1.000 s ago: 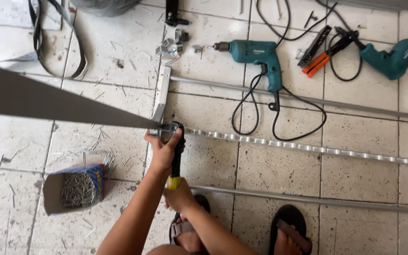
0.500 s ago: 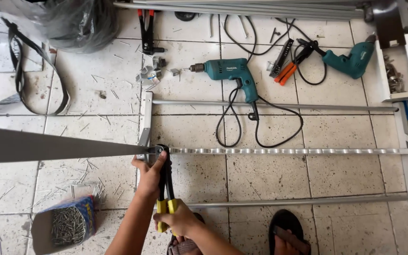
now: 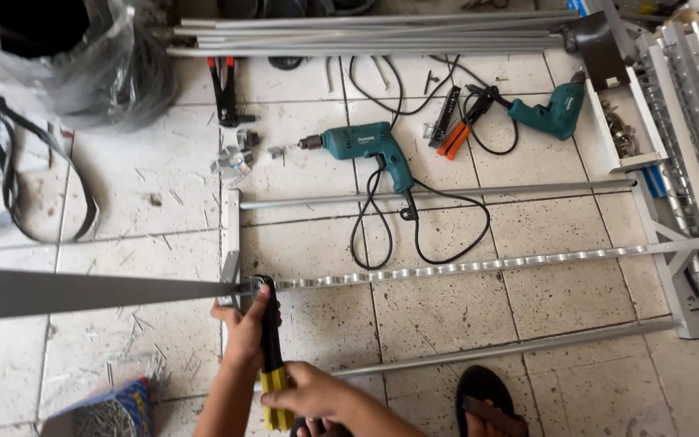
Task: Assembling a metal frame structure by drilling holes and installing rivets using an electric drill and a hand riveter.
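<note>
The tiled floor (image 3: 155, 178) is carrying everything. A metal frame (image 3: 479, 194) of rails is lying across it, a perforated rail (image 3: 479, 265) running through its middle, and a flat grey bar (image 3: 82, 291) is reaching in from the left to meet that rail's end. A teal drill (image 3: 366, 150) is resting above the frame, its cord looping over the upper rail. A riveter (image 3: 270, 356) with black and yellow handles is standing with its head at the joint of bar and rail. The left hand (image 3: 240, 328), fingers clenched, is gripping it near the head; the right hand (image 3: 309, 392) is squeezing the yellow handles. A box of rivets (image 3: 107, 413) is sitting at lower left.
</note>
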